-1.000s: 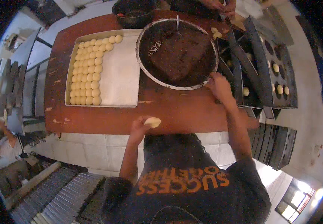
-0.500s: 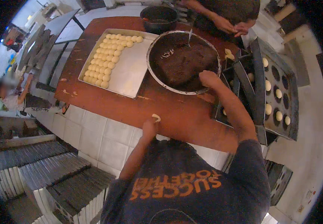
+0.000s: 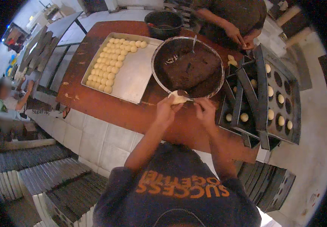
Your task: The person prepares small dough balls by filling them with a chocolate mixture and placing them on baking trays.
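Note:
Near the front rim of the large bowl (image 3: pixel 154 77) of dark brown filling (image 3: pixel 188 70), my left hand (image 3: pixel 166 111) holds a flattened piece of dough (image 3: pixel 176 99). A dab of the dark filling lies on the dough. My right hand (image 3: pixel 205 109) is closed on a thin pale metal utensil (image 3: pixel 188 99), its end against the dough; whether it is a spoon or a spatula is hidden. Another spoon (image 3: pixel 194 42) stands in the filling at the far side. To the left, a metal tray (image 3: pixel 133 77) bears several rows of dough balls (image 3: pixel 108 64).
Dark metal baking pans (image 3: pixel 261 125) with dough balls are stacked to the right. A black tub (image 3: pixel 163 28) stands behind the bowl. Across the table (image 3: pixel 106 106), a co-worker's hands (image 3: pixel 243 39) are close together. A dough scrap (image 3: pixel 231 59) lies near the pans.
My left hand has risen from the table's front edge to the bowl with the dough, now opened flat. My right hand has come out of the bowl to it, and filling is on the dough.

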`<state>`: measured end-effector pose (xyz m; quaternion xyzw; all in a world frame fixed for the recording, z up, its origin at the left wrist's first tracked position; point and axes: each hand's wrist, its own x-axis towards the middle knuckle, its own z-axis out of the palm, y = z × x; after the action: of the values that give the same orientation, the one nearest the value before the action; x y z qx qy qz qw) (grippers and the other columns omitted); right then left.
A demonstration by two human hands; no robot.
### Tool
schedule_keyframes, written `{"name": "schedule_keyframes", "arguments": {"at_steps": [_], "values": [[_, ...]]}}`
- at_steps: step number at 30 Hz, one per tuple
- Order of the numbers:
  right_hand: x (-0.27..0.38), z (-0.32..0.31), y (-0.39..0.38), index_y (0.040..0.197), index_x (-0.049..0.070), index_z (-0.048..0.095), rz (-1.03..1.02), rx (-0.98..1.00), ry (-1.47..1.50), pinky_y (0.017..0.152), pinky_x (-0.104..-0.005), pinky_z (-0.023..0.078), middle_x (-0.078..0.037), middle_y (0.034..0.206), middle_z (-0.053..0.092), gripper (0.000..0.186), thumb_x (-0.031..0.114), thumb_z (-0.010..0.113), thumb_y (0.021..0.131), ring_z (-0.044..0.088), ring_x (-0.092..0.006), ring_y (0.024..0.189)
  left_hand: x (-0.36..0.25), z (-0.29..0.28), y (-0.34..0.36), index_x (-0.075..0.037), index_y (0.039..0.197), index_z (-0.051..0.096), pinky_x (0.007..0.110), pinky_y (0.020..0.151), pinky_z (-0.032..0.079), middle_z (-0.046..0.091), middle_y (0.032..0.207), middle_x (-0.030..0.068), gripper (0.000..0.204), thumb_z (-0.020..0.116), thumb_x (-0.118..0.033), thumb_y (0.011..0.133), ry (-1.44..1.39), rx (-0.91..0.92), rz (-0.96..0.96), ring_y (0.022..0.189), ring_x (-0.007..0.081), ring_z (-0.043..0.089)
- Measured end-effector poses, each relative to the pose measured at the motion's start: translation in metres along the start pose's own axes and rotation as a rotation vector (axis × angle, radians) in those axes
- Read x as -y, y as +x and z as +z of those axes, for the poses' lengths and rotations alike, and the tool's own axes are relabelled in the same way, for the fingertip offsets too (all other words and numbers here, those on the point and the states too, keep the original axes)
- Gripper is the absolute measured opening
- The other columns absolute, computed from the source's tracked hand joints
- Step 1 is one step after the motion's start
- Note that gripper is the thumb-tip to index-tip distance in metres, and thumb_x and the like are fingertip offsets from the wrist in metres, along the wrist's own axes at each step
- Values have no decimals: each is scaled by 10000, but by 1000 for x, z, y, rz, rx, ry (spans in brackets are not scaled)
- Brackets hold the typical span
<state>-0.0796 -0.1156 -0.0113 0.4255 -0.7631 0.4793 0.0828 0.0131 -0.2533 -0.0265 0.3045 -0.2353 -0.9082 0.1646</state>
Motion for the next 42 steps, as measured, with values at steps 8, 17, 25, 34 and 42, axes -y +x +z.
{"name": "schedule_keyframes", "arguments": {"at_steps": [8, 17, 25, 34, 42], "values": [[12, 40, 28, 935, 65, 575, 175, 231, -570, 617, -353, 487, -109, 905, 559, 311, 22, 613, 629, 574, -301, 703, -63, -42, 36, 42, 1061, 473, 313, 780, 498, 543, 1045, 135, 273, 493, -148, 867, -276, -170, 145, 935, 240, 552], [44, 78, 42, 910, -9, 604, 544, 78, 226, 659, -305, 475, -134, 861, 614, 219, 87, 634, 716, 589, -228, 726, -93, -48, 1, -3, 1058, 499, 279, 723, 515, 579, 1009, 91, 267, 464, -203, 886, -59, 209, -109, 875, 199, 587], [84, 41, 18, 898, 12, 632, 464, -262, 226, 770, -285, 441, -94, 857, 624, 186, 68, 633, 720, 579, -199, 796, -37, -1, -22, -25, 1279, 309, 335, 982, 304, 385, 1269, 65, 515, 439, -329, 884, 0, 469, -167, 1158, 201, 385], [92, -72, -12, 908, 55, 638, 572, -229, 508, 769, -339, 416, -85, 977, 574, 237, 80, 657, 674, 534, -237, 887, 41, 64, -63, -61, 1214, 387, 306, 817, 416, 495, 1093, 61, 396, 409, -301, 900, -33, 481, -157, 976, 179, 497], [44, -160, -103, 830, 30, 602, 281, -171, 100, 708, -320, 458, -100, 887, 574, 207, 72, 672, 640, 572, -256, 823, 146, 109, -108, -41, 1003, 450, 276, 630, 481, 532, 925, 94, 238, 569, -57, 797, 289, 349, -95, 745, 169, 557]]}}
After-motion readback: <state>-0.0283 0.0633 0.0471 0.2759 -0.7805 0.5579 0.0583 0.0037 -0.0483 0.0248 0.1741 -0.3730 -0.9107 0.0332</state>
